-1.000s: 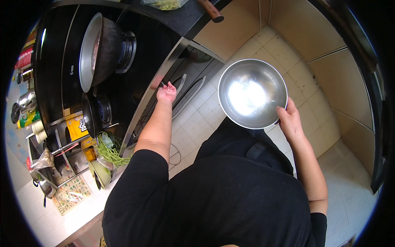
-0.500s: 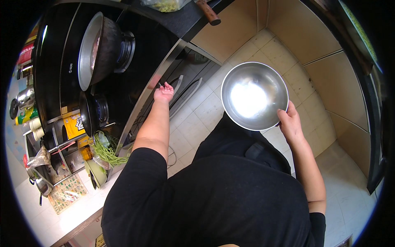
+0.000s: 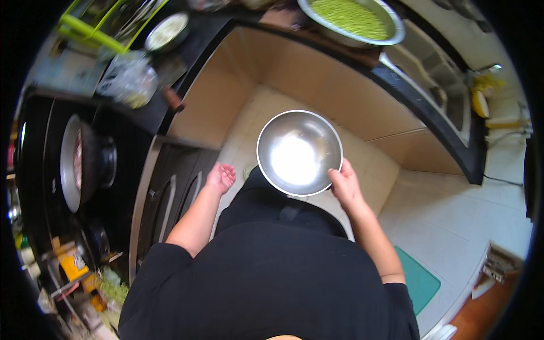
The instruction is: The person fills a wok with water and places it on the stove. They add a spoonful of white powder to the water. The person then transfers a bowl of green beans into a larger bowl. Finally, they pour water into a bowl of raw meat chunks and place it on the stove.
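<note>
A shiny stainless steel bowl (image 3: 294,164) hangs in front of my body. My right hand (image 3: 344,181) grips its right rim, thumb on the inside and the other fingers hidden behind. Nothing lies in the bowl that I can make out, though bright glare covers its bottom. My left hand (image 3: 221,177) is apart from the bowl, to its left, palm turned up with loosely curled fingers and nothing in it. It is nearest the dark cabinet front below the stove.
On the left, a wok (image 3: 71,164) with pinkish food sits on the black stove. A metal basin (image 3: 391,35) of green beans or peas rests on the far counter. A plastic bag (image 3: 133,79), a bowl of white food (image 3: 167,33) and a wooden handle (image 3: 173,99) are on the far left counter.
My view has turned right, bringing the far counter and its basin into sight. The bowl stays in my right hand. My left hand has drawn away from the stove edge.
</note>
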Demonstrator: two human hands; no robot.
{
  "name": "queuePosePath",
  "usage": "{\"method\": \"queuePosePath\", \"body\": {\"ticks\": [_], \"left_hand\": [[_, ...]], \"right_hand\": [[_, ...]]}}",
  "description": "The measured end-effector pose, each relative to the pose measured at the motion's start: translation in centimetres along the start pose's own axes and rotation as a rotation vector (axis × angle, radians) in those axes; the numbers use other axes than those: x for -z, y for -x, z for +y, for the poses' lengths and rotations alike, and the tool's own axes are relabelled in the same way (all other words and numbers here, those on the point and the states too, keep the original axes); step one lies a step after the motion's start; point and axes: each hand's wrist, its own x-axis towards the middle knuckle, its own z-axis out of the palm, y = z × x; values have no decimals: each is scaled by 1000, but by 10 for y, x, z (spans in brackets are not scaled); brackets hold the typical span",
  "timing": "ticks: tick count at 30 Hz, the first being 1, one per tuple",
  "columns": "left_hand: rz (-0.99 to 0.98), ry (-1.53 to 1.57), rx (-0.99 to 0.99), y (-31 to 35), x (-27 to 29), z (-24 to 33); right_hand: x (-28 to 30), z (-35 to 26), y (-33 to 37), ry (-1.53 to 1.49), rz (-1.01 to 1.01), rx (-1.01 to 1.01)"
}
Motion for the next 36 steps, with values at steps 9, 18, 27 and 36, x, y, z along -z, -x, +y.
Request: {"method": "queuePosePath", "body": {"ticks": [9, 18, 27, 36], "left_hand": [[-569, -852, -75, 63, -253, -16], [-847, -1002, -72, 37, -408, -17], [-1011, -1086, -92, 58, -511, -15], [-670, -743, -174, 78, -526, -87]], "right_hand": [[77, -57, -7, -190, 280, 98], [217, -134, -44, -117, 631, 110], [381, -199, -122, 69, 924, 186], [549, -129, -285, 437, 709, -289]]}}
